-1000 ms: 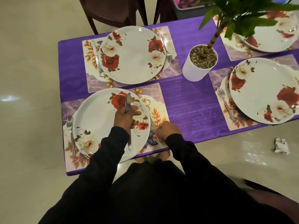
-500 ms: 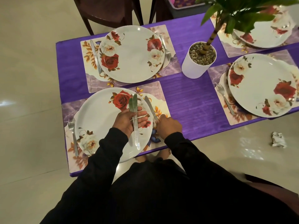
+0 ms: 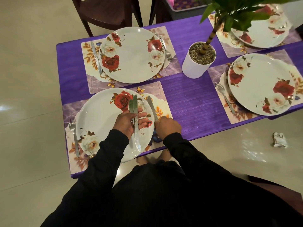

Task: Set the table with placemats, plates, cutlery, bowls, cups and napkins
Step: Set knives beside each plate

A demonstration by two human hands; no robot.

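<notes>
Knives point(image 3: 135, 118), two of them, lie across our left hand point(image 3: 127, 123), thumb pinching them, over the near plate point(image 3: 101, 122). Our right hand point(image 3: 168, 126) grips a third knife point(image 3: 152, 107) on the placemat point(image 3: 161, 110) beside that plate. Pebbles fill the white pot point(image 3: 195, 66) on the bench point(image 3: 188, 99).

Fork point(image 3: 74, 136) left of near plate point(image 3: 101, 122), knife point(image 3: 152, 108) right, both on placemat point(image 3: 72, 110).
</notes>
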